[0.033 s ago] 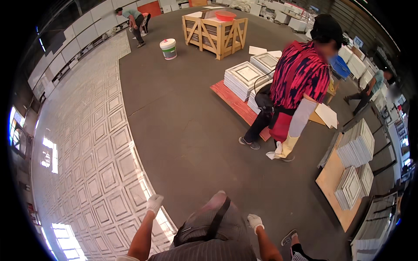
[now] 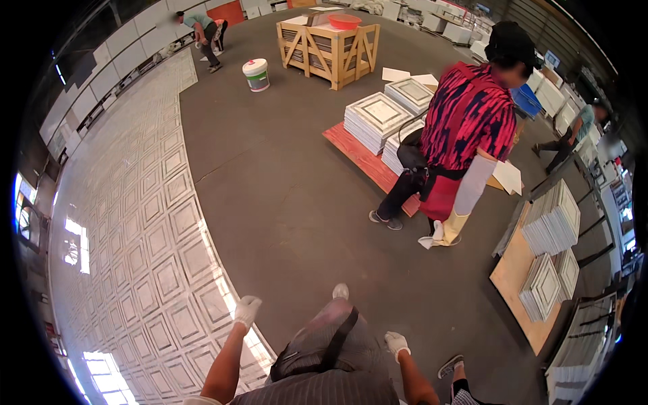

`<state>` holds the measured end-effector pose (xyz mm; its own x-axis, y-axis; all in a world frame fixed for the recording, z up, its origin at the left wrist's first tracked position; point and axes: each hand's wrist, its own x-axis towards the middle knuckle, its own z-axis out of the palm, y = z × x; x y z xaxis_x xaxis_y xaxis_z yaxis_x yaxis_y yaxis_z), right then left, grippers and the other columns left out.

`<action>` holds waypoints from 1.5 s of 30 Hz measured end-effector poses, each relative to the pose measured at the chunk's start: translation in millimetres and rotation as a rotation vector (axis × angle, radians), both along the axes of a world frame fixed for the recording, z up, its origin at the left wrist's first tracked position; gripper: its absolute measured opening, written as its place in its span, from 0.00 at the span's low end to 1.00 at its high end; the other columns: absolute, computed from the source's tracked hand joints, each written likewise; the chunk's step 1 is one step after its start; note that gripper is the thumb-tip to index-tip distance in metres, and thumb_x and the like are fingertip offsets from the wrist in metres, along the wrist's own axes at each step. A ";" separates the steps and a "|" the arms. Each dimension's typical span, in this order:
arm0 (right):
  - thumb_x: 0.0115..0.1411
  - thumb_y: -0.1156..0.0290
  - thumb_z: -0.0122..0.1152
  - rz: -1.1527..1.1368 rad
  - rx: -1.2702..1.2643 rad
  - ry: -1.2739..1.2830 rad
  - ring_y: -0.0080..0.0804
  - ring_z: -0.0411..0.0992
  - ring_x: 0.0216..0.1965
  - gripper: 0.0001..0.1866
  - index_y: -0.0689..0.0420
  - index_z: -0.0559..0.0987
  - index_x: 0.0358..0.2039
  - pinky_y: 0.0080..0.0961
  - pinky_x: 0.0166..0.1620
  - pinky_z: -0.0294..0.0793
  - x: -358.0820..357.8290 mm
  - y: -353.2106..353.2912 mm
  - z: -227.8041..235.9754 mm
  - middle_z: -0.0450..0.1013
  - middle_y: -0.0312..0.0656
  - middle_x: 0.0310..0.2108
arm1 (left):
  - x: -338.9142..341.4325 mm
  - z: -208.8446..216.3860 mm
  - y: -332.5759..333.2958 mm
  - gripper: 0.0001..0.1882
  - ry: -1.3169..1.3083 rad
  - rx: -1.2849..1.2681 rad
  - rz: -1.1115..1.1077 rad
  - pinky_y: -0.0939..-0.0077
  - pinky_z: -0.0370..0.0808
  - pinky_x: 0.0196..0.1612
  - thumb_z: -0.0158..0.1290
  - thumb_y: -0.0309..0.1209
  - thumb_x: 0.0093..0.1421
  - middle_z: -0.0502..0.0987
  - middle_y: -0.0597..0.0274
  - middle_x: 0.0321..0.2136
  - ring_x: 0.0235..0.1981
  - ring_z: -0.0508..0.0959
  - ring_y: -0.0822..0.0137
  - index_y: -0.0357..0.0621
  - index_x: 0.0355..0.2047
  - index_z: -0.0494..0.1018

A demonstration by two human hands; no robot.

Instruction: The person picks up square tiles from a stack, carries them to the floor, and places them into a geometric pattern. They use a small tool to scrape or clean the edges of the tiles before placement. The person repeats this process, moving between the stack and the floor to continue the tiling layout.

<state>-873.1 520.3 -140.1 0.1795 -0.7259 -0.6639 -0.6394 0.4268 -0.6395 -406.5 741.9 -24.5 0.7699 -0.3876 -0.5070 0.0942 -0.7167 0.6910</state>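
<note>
My left hand [image 2: 248, 310], in a white glove, is held out over the edge of the patterned marble tiles [image 2: 165, 277] laid on the floor. Its fingers are loosely curled, with nothing seen in them. Lower right, my right hand [image 2: 397, 343], gloved the same way, hangs beside my body above the dark floor [image 2: 283, 223]. Its fingers are curled too, and no object shows in them. One shoe of mine [image 2: 341, 291] sticks out ahead below my striped apron [image 2: 331, 364]. Neither hand touches the tiles.
A co-worker [image 2: 469, 121] stands at right by tile stacks [image 2: 379, 115] on a red board [image 2: 361, 156]. More stacked tiles [image 2: 540, 287] rest on a board at far right. Ahead are a white bucket [image 2: 256, 75] and a wooden crate [image 2: 327, 57]. Another person's shoe [image 2: 451, 366] is close behind right.
My shoe has come forward into view. My left hand has shifted slightly up and right; the right hand barely moves. The scene has shifted a little leftward.
</note>
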 end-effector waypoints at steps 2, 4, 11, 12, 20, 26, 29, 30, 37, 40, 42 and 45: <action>0.64 0.64 0.57 0.051 0.076 0.086 0.31 0.77 0.41 0.21 0.61 0.76 0.54 0.28 0.38 0.77 24.7 -12.6 -6.8 0.79 0.42 0.45 | 15.5 2.8 -78.3 0.19 0.028 -0.061 -0.089 0.70 0.73 0.51 0.56 0.40 0.59 0.82 0.54 0.40 0.45 0.80 0.62 0.37 0.44 0.78; 0.63 0.63 0.56 0.002 0.128 0.123 0.31 0.77 0.42 0.22 0.61 0.76 0.54 0.30 0.40 0.77 37.0 -27.6 -36.6 0.79 0.42 0.45 | 26.3 -2.6 -150.7 0.21 0.112 -0.104 -0.192 0.70 0.73 0.53 0.55 0.41 0.59 0.82 0.54 0.42 0.47 0.79 0.62 0.38 0.46 0.77; 0.61 0.64 0.59 -0.035 0.034 0.079 0.28 0.75 0.31 0.22 0.61 0.77 0.53 0.25 0.32 0.75 153.0 -186.2 -86.5 0.79 0.39 0.38 | 142.9 -40.7 -222.6 0.23 0.001 0.249 -0.467 0.67 0.73 0.54 0.57 0.47 0.56 0.80 0.51 0.45 0.50 0.78 0.53 0.44 0.45 0.79; 0.60 0.64 0.59 -0.066 0.024 0.075 0.28 0.74 0.29 0.22 0.61 0.77 0.53 0.24 0.31 0.74 178.4 -217.6 -72.6 0.79 0.38 0.37 | 172.4 -51.1 -214.8 0.20 -0.019 0.296 -0.448 0.69 0.76 0.49 0.58 0.42 0.56 0.82 0.55 0.39 0.44 0.81 0.62 0.40 0.42 0.80; 0.64 0.67 0.57 -0.266 0.033 -0.287 0.19 0.70 0.28 0.19 0.60 0.76 0.55 0.19 0.30 0.70 417.5 -434.7 32.2 0.76 0.32 0.34 | 338.8 -102.2 -198.9 0.14 0.126 0.582 -0.077 0.60 0.76 0.35 0.52 0.33 0.55 0.82 0.48 0.29 0.31 0.82 0.56 0.38 0.35 0.80; 0.65 0.63 0.56 -0.188 -0.103 -0.212 0.21 0.72 0.29 0.22 0.60 0.75 0.56 0.19 0.33 0.72 510.7 -491.4 -51.8 0.76 0.36 0.35 | 491.2 -142.2 -294.6 0.13 -0.227 0.816 -1.006 0.55 0.77 0.45 0.50 0.37 0.60 0.81 0.51 0.40 0.43 0.81 0.49 0.49 0.39 0.81; 0.65 0.61 0.56 -0.246 -0.048 -0.020 0.24 0.74 0.31 0.22 0.62 0.76 0.53 0.22 0.35 0.74 512.7 -496.8 -75.7 0.77 0.38 0.35 | 556.5 -118.7 -435.4 0.14 -0.327 1.007 -1.525 0.56 0.78 0.45 0.52 0.42 0.59 0.82 0.56 0.41 0.42 0.82 0.50 0.51 0.39 0.82; 0.65 0.60 0.55 -0.310 0.068 -0.045 0.24 0.74 0.31 0.21 0.62 0.76 0.52 0.22 0.35 0.74 533.6 -507.3 -63.2 0.77 0.38 0.34 | 602.1 -113.4 -457.1 0.16 -0.397 0.932 -1.464 0.58 0.78 0.45 0.52 0.44 0.57 0.82 0.54 0.40 0.40 0.82 0.51 0.48 0.36 0.82; 0.67 0.51 0.52 -0.593 0.055 -0.091 0.23 0.71 0.27 0.23 0.59 0.77 0.45 0.22 0.28 0.71 585.5 -589.9 -33.7 0.74 0.35 0.29 | 674.4 -47.6 -819.0 0.21 -0.127 0.197 -0.530 0.67 0.74 0.48 0.57 0.38 0.56 0.81 0.53 0.41 0.43 0.80 0.59 0.36 0.46 0.77; 0.67 0.46 0.51 -0.915 0.245 -0.265 0.23 0.72 0.29 0.26 0.59 0.76 0.47 0.23 0.31 0.72 620.7 -649.4 -1.7 0.74 0.35 0.32 | 652.4 -39.5 -938.6 0.23 -0.109 0.173 -0.627 0.68 0.73 0.51 0.57 0.39 0.56 0.81 0.52 0.43 0.47 0.79 0.59 0.36 0.48 0.76; 0.67 0.45 0.51 -0.870 0.278 -0.272 0.23 0.72 0.30 0.28 0.59 0.75 0.48 0.23 0.31 0.73 628.8 -687.5 -5.0 0.74 0.35 0.33 | 631.7 -47.6 -994.9 0.24 -0.086 0.187 -0.724 0.67 0.72 0.53 0.57 0.40 0.57 0.80 0.51 0.46 0.49 0.78 0.57 0.37 0.50 0.75; 0.66 0.44 0.51 -0.788 0.310 -0.268 0.25 0.72 0.32 0.29 0.60 0.75 0.50 0.24 0.33 0.73 647.8 -760.9 -19.6 0.74 0.36 0.34 | 609.6 -68.7 -1059.3 0.26 -0.079 0.258 -0.897 0.65 0.71 0.57 0.56 0.42 0.57 0.78 0.49 0.49 0.53 0.77 0.54 0.40 0.52 0.75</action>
<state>-225.2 -240.6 -159.7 -0.1189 -0.4991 -0.8583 0.0675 0.8584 -0.5085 203.0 -317.4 -93.3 0.2739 -0.7362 -0.6188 -0.6087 -0.6309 0.4812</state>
